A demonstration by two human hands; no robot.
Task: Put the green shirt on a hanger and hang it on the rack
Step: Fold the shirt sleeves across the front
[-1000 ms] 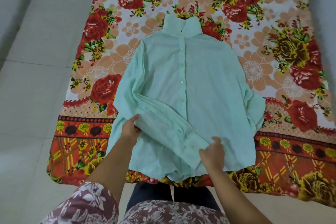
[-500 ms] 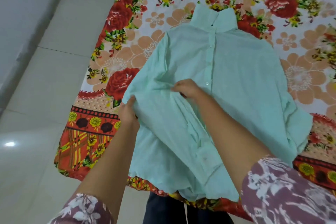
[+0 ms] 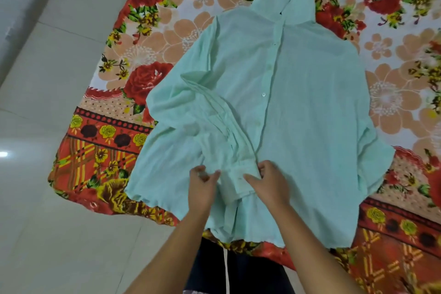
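at the cuff (image 3: 241,178), both hands now, right hand (image 3: 270,182) moved down

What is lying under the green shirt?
The green shirt lies on a flowered cloth spread over pale floor tiles. Whether anything else sits beneath the shirt is covered.

There is just the one view, from a camera on the person's head, looking steeply down and a little forward past both forearms, with no second view to share any ground. It sits close: the left hand (image 3: 202,188) and right hand (image 3: 269,184) fall low in the middle, the green shirt (image 3: 298,102) fills the space beyond them and its collar lies farthest from them. The floral sheet (image 3: 167,38) runs off the top and right, the tiled floor (image 3: 47,234) lies left of the left hand, and the straight lines seem bowed, probably by the wide lens.
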